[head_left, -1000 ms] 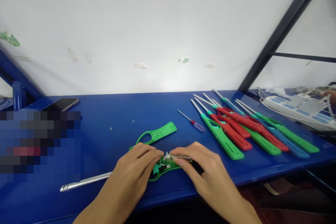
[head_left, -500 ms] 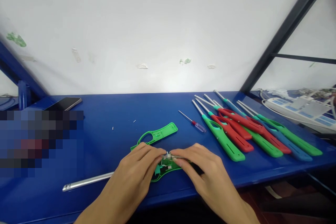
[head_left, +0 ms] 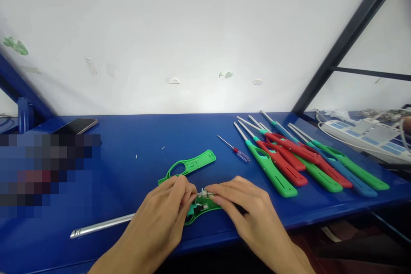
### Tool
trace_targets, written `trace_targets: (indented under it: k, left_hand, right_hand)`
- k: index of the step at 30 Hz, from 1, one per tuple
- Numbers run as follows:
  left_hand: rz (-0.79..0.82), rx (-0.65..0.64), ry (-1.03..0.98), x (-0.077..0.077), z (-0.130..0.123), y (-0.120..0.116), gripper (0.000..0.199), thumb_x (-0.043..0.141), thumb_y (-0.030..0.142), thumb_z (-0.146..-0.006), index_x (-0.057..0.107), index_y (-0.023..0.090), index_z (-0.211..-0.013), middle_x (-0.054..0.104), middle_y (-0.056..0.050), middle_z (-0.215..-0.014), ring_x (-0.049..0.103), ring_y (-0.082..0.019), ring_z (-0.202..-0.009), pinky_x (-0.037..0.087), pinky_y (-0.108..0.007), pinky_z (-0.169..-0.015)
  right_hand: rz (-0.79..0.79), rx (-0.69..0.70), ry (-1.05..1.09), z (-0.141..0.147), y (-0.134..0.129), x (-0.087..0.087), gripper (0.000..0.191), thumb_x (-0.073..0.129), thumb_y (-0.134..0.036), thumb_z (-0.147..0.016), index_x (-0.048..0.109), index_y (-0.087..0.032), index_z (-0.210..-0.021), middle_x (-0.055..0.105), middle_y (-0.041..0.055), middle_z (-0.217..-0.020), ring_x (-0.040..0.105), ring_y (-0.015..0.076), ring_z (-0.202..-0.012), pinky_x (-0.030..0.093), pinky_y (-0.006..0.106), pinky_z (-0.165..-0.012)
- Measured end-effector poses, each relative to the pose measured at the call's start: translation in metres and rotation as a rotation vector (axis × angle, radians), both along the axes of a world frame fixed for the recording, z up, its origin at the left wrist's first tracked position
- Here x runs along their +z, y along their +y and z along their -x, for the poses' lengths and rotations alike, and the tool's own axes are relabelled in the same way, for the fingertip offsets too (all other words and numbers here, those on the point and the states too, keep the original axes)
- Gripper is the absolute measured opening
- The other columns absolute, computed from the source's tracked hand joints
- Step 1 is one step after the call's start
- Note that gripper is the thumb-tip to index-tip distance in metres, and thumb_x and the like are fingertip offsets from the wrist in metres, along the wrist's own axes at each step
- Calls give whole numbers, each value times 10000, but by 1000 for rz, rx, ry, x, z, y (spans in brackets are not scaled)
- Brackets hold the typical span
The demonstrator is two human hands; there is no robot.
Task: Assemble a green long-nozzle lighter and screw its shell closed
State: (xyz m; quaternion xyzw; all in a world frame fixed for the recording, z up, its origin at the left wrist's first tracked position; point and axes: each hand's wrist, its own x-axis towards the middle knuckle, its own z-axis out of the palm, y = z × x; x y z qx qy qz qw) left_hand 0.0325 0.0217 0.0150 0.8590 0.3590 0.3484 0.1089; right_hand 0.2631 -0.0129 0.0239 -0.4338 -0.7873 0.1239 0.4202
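An opened gas lighter lies in front of me, its green half shell [head_left: 210, 206] holding a teal piece, a black piece and a thin white wire. My right hand [head_left: 250, 203] pinches a small clear-and-metal part [head_left: 203, 193] above this shell. At the part's left end, my left hand [head_left: 163, 209] is closed with thumb and fingertips together; what they hold is hidden. A silver metal tube [head_left: 102, 225] sticks out to the left from beneath my left hand. Just beyond my hands rests the other green half shell [head_left: 201, 162], inner side up.
A small screwdriver [head_left: 236, 150] with a clear purple handle lies beyond my right hand. Two tiny screws [head_left: 136, 156] lie at left centre. Several red, green and blue lighters [head_left: 272, 175] are piled at right. A phone [head_left: 75, 126] and a power strip [head_left: 366, 135] flank the blue table.
My left fingertips have drawn slightly left, showing more of the clear-and-metal part. My right hand keeps its pinch. The whole view has shifted a little.
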Motion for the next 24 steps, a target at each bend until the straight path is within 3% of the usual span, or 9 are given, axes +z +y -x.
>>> trace_targets:
  k: [9,16,20,24]
  left_hand:
    - [9,-14,9,-1,2,-1,241,467,168,-1133,394,278,-932,718,47,-936,695,-146,-771,521,-282,-692]
    - [-11,-20,16,1,2,-2,183,477,159,-1128,481,270,-984,651,79,-828,644,-118,-680,513,-258,-677]
    - [-38,-18,16,2,1,-3,208,480,138,-1124,480,266,-960,670,65,-859,669,-128,-727,527,-265,-703]
    - [-184,-29,47,8,-3,-2,145,482,150,-1135,568,255,-1184,759,4,-1047,720,-187,-910,563,-337,-855]
  right_hand:
    - [-2,11,-30,-1,0,0,215,637,-218,-1109,833,-257,-1186,879,27,-1081,775,217,-827,575,391,-816]
    - [-26,35,-24,0,-1,-2,206,660,-178,-1091,817,-242,-1208,875,6,-1076,732,204,-814,561,378,-770]
    - [-57,0,-29,0,-3,-1,193,665,-169,-1085,811,-230,-1195,871,11,-1044,728,207,-813,551,388,-773]
    - [-88,-38,16,-1,-4,-1,212,641,-122,-1077,800,-232,-1165,868,2,-1041,765,196,-845,555,382,-832]
